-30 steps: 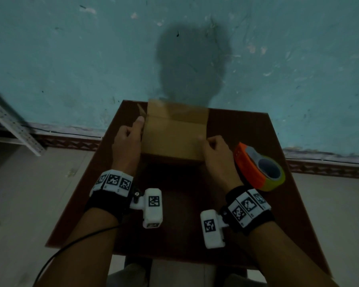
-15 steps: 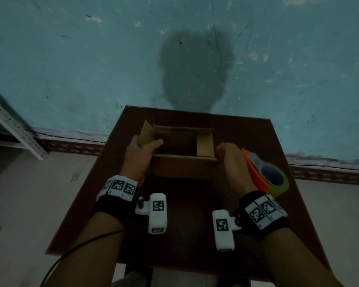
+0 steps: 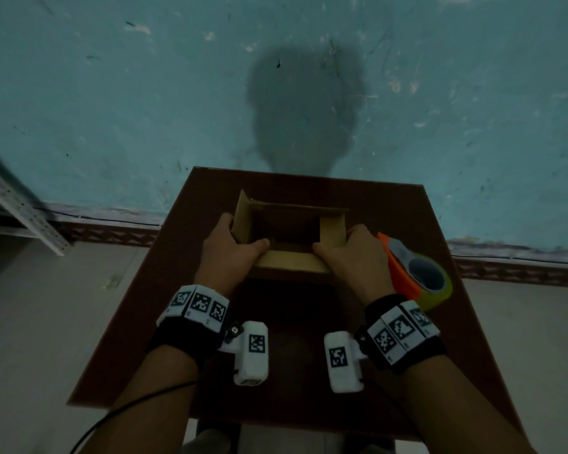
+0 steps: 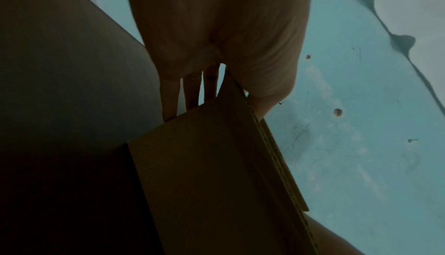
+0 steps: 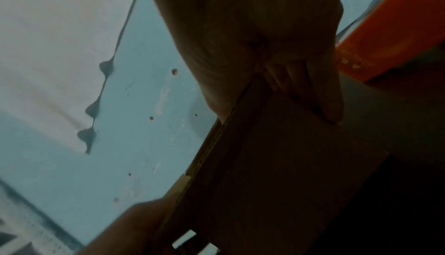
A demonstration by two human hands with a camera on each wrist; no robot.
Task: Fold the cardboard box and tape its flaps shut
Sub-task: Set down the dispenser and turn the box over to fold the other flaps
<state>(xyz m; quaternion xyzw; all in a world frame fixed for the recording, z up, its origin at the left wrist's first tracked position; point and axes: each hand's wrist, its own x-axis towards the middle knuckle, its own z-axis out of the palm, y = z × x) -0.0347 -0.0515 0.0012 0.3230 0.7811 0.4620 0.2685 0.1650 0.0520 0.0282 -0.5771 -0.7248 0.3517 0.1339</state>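
Observation:
A small brown cardboard box (image 3: 292,262) stands open-topped on the dark brown table (image 3: 295,371), its flaps up. My left hand (image 3: 233,253) grips its near left corner, thumb over the near flap, fingers outside the left wall. My right hand (image 3: 351,253) grips the near right corner the same way. In the left wrist view the thumb and fingers pinch the cardboard edge (image 4: 240,145). The right wrist view shows the same pinch on the box's flap (image 5: 277,154). An orange tape dispenser (image 3: 417,273) with a yellowish roll lies just right of my right hand.
The table stands against a teal wall (image 3: 112,109). A grey slotted metal rack (image 3: 17,208) leans at the far left above the pale floor (image 3: 40,322). A black cable (image 3: 128,407) trails from my left forearm.
The box went from a flap folded over its top to standing open. Both hands shifted from the sides to the near corners, thumbs now over the near flap.

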